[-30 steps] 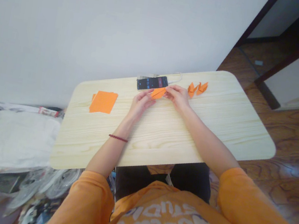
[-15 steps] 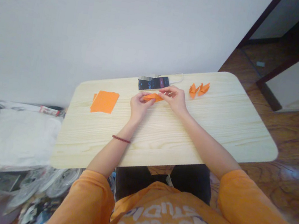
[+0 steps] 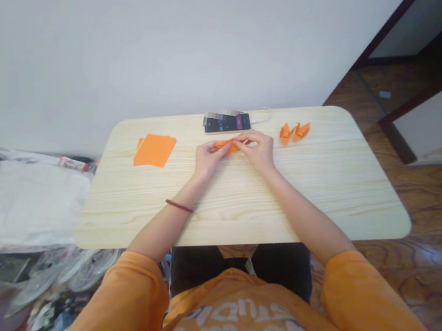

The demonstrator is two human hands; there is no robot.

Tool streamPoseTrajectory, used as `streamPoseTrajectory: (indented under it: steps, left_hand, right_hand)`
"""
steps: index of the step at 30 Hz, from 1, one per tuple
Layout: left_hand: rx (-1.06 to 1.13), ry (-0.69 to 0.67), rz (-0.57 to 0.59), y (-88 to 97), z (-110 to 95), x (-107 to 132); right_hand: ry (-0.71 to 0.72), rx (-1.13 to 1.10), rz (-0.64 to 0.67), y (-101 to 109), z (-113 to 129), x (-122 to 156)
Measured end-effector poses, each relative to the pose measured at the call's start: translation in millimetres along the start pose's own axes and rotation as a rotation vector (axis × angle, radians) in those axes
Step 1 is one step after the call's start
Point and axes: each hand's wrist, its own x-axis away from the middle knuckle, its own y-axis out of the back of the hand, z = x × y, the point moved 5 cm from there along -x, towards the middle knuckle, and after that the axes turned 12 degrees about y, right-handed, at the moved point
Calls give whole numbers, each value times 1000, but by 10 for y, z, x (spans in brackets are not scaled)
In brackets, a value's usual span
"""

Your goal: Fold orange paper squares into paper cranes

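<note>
Between my two hands is a piece of folded orange origami paper (image 3: 226, 144), held just above the table near the phone. My left hand (image 3: 207, 159) grips its left side, thumb in front and fingers behind. With thumb and fingertips, my right hand (image 3: 258, 148) pinches the paper at its right part. The fingers cover much of the folds. Two finished-looking orange paper birds (image 3: 294, 133) stand on the table to the right of my right hand. Off to the left lies a small stack of square orange paper sheets (image 3: 155, 150).
A phone (image 3: 227, 124) with a lit screen lies behind my hands, a white cable (image 3: 262, 117) running from its right end. The pale wooden table (image 3: 238, 213) meets a white wall. Left of it are a white cloth (image 3: 26, 202) and plastic-wrapped clutter; a doorway is at right.
My right hand's fingertips have shifted slightly left and down onto the paper's middle. The paper looks narrower and more bunched between the hands. My left hand has moved slightly right.
</note>
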Motion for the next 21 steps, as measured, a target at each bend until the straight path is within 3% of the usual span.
streamPoseTrajectory:
  steps: [7, 15, 21]
  left_hand:
    - [12, 21, 22, -9, 10, -22]
    - [39, 26, 50, -10, -21, -5]
    - [100, 99, 24, 5, -1, -7]
  right_hand:
    - [67, 65, -42, 34, 41, -16]
    - [-97, -58, 62, -43, -109, -27]
    - [59, 58, 77, -10, -17, -28]
